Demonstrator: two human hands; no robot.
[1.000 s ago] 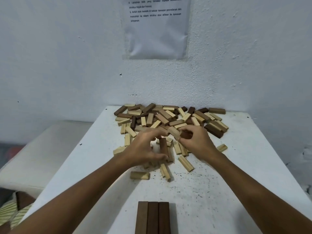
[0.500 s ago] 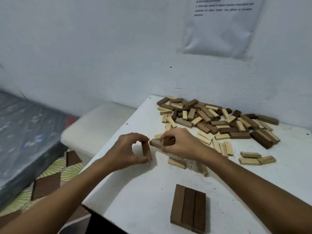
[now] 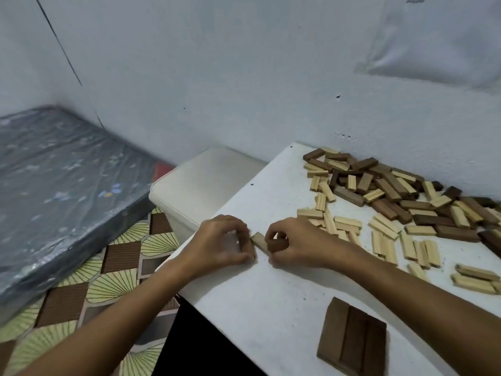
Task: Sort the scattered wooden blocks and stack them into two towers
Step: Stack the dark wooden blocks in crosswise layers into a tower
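White speckled table (image 3: 271, 294), left hand (image 3: 222, 246) pinching dark block (image 3: 253, 249), right hand (image 3: 295, 246) gripping pale and dark blocks (image 3: 267, 243)

Hidden and cut-off parts around the table (image 3: 271, 289)

The left hand (image 3: 222, 244) covers most of a dark block (image 3: 254, 253); the right hand (image 3: 298, 244) hides the far end of a light block (image 3: 259, 240) and most of another dark one (image 3: 277, 245). The block pile (image 3: 393, 191) runs past the right edge. The wall sheet (image 3: 439, 42) is blurred and cut off.
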